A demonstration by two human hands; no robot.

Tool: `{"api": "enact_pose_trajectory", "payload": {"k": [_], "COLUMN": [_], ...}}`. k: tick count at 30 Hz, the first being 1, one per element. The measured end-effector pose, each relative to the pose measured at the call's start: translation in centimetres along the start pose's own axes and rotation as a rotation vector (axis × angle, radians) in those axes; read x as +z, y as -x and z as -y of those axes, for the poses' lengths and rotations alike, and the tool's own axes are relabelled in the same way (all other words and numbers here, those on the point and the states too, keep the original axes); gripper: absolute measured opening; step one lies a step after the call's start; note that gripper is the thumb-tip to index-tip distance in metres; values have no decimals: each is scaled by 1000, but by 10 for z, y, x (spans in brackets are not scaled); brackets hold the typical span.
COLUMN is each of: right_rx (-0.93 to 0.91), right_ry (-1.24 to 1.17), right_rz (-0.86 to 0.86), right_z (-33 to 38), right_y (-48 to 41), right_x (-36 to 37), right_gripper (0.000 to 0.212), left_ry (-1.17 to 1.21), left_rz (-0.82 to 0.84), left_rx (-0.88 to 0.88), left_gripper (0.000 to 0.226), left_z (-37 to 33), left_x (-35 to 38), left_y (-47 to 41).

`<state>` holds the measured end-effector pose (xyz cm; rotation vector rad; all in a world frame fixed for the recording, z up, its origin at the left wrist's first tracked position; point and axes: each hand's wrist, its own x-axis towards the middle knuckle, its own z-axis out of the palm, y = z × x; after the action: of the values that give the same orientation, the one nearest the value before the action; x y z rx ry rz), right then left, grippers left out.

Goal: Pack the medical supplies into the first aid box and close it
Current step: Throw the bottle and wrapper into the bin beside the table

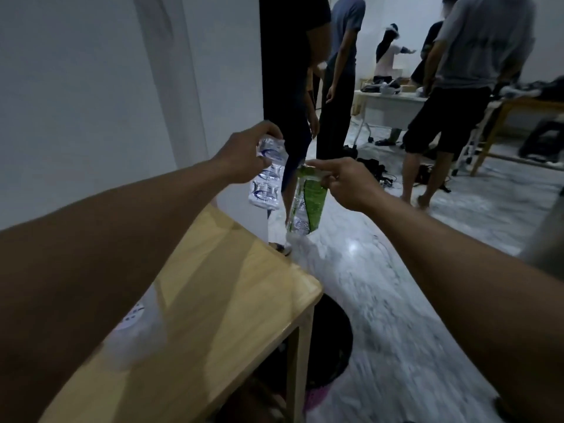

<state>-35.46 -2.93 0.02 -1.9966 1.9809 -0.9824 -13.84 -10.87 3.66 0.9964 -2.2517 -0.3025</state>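
Seen from a head-worn camera looking forward and down, two bare forearms reach out above the far end of a light wooden tabletop [232, 288]. The left hand [244, 154] is closed around the top of a clear plastic strip of sealed packets with blue printing [267, 181], which hangs down from the fingers in mid-air, beyond the tabletop's far edge. The right hand [345, 181] pinches the top edge of a green and clear plastic pouch [306, 206] between thumb and fingertips; the pouch dangles freely just beside the blue-printed strip, the two apart, over the pale marbled floor [396, 300]. On the tabletop near its left edge, partly hidden under the left forearm, lies a blurred white object with dark markings [134, 315]; what it is cannot be made out. In the background several people [476, 71] stand near a white table [393, 108] cluttered with small items.
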Motion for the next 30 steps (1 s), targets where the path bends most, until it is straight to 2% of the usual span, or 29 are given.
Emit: {"api": "enact_pose_trajectory", "payload": {"k": [5,16,23,30], "right_rx": [67,269,379,456], "right_ry": [26,59,28,4], "right_rz": [-9,113,195,316], "right_z": [-42,-145,-192,-221], "right_y": [-6,-8,0,14], "right_x": [23,100,149,183], "right_gripper": [60,58,60,64], "left_ry": [-15,-134,-155,-203], "left_rz": [92,397,646,943], "left_rx": [32,4,5,-86], "left_gripper": [42,42,37,34], "left_z": [11,61,79,98], "left_x": [44,147,212,253], "left_y": [-24,-65,-70,-58]}}
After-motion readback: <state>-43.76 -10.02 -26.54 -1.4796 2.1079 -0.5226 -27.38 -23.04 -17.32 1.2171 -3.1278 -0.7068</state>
